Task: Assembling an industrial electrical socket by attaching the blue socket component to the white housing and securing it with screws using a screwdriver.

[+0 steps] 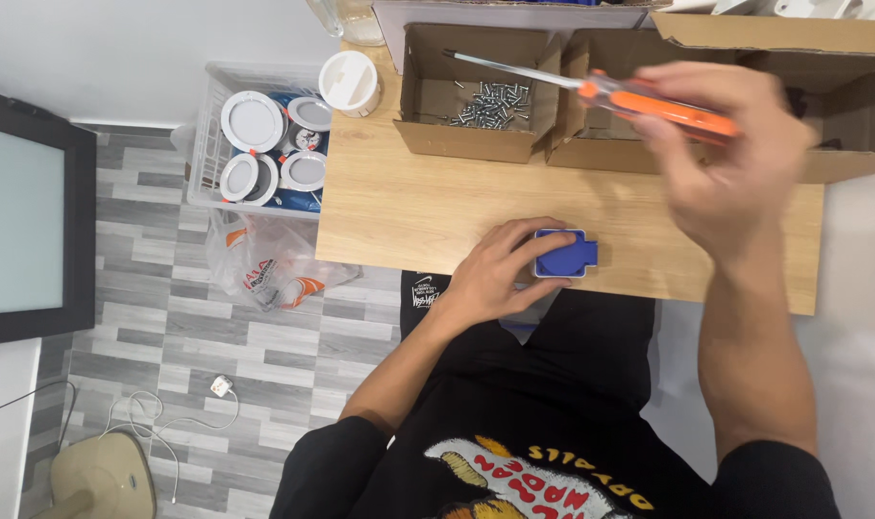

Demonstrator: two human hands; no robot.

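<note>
My left hand rests on the wooden table near its front edge, with its fingers gripping a small blue square socket part. My right hand is raised above the table's right side and holds an orange-handled screwdriver. The screwdriver's metal shaft points left, over an open cardboard box that holds several loose screws.
Another open cardboard box stands at the back right. A white round lamp part sits at the table's back left corner. A clear crate of round white lamps and a plastic bag lie on the floor to the left.
</note>
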